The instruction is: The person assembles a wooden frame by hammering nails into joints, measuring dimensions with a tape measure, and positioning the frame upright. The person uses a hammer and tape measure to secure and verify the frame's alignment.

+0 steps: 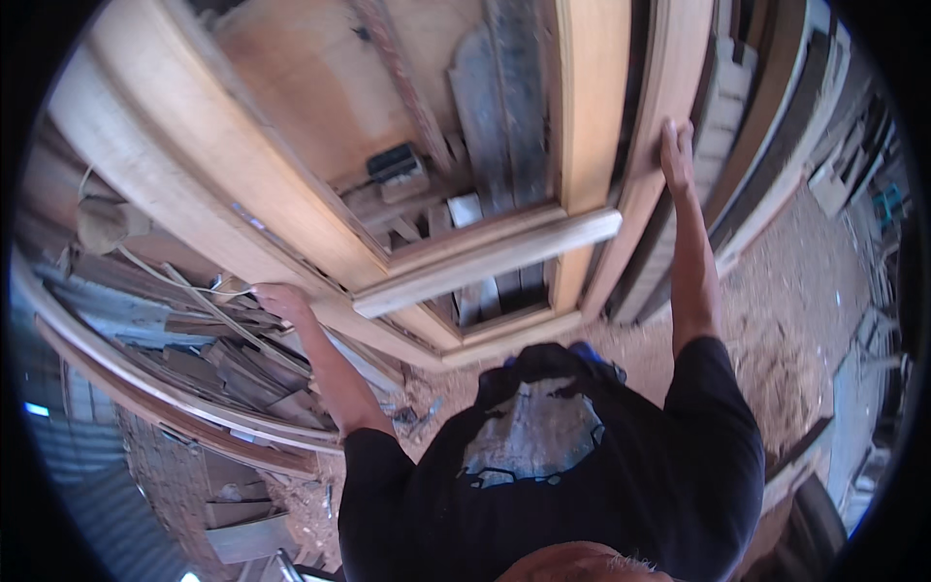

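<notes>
A large wooden frame (593, 107) of pale planed timber stands before me, its long sides running away from me. A loose-looking wooden strip (485, 264) lies slantwise across its near end. At the frame's left outer side, my left hand (283, 302) is closed at the edge, its fingertips partly hidden. A thin pale cord (175, 281) runs up to that hand; whether the fingers hold it I cannot tell. My right hand (678, 155) grips the outer right side board (667, 78), with fingers and thumb at its edge.
Through the frame's opening show a dark box-shaped object (394, 165) and grey planks (499, 107). Scrap wood (242, 373) is piled at left, near a tan rounded object (100, 225). More long boards (766, 116) stand at right, beside a floor strewn with sawdust (776, 320).
</notes>
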Available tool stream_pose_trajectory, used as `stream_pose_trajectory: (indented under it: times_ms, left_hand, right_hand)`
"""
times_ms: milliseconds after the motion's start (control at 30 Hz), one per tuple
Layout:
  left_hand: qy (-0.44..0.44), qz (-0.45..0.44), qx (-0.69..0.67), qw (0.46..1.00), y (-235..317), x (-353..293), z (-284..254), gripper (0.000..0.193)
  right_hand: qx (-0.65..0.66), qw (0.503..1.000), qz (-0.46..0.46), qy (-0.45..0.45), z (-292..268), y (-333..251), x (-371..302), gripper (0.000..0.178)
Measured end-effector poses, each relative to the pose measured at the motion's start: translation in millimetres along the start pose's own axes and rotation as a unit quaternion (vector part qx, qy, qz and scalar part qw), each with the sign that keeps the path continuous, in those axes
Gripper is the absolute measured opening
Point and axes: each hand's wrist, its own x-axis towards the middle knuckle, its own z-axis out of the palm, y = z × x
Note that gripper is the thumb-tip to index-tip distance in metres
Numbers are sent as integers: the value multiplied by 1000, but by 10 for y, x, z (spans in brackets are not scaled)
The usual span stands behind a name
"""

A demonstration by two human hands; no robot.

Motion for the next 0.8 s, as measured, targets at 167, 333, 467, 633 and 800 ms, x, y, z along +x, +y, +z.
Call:
stream_pose_trajectory:
  times_ms: [167,333,467,633,800]
  left_hand:
    - [10,-24,5,1000,268,-145,15,65]
    - [27,127,67,989,-20,53,-43,57]
    - [42,257,350,900,-674,479,-125,42]
    - [-71,-27,170,982,-23,-32,347,46]
    - [24,-1,168,985,46,17,-198,55]
  right_hand:
    - [-2,1000,-24,-13,-16,-19,-76,54]
    - [26,997,-5,70,-36,-220,-20,66]
    - [13,992,13,127,30,-392,239,61]
    - [-320,916,-156,186,-237,828,716,43]
    - [-345,916,-47,198,332,72,488,40]
